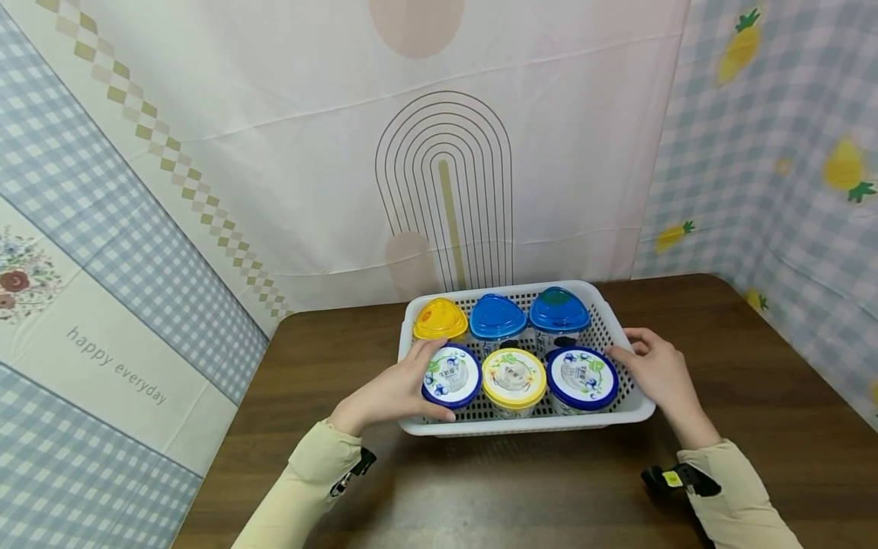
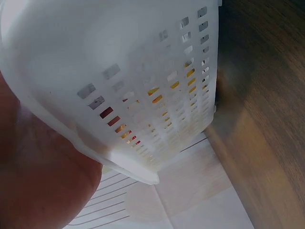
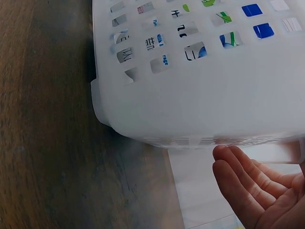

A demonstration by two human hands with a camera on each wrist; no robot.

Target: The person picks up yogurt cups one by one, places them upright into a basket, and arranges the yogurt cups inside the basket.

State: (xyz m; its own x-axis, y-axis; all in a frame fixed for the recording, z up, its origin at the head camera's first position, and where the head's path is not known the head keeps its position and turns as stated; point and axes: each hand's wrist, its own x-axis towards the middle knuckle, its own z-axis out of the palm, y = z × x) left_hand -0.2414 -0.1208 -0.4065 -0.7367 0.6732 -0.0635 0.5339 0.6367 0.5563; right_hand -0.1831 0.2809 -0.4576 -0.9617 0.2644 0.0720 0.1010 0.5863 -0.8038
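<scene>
A white plastic basket [image 1: 528, 427] holds two rows of cups. In the front row, my left hand [image 1: 391, 393] reaches over the basket's left rim and grips a yogurt cup [image 1: 453, 375] with a white, blue-edged lid, thumb on its near side and fingers on its far side. Beside it stand a yellow-edged yogurt cup [image 1: 514, 379] and another blue-edged one [image 1: 583, 379]. At the basket's right end, my right hand [image 1: 661, 374] holds the rim, thumb over the top. In the right wrist view its fingers [image 3: 243, 179] lie outside the basket wall.
The back row has a cup with a yellow domed lid [image 1: 440, 319] and two with blue domed lids [image 1: 498, 316] [image 1: 559, 309]. The basket stands on a dark wooden table [image 1: 309, 358], close to the curtain [image 1: 329, 191] behind. Checked cloth [image 1: 761, 183] hangs at the right.
</scene>
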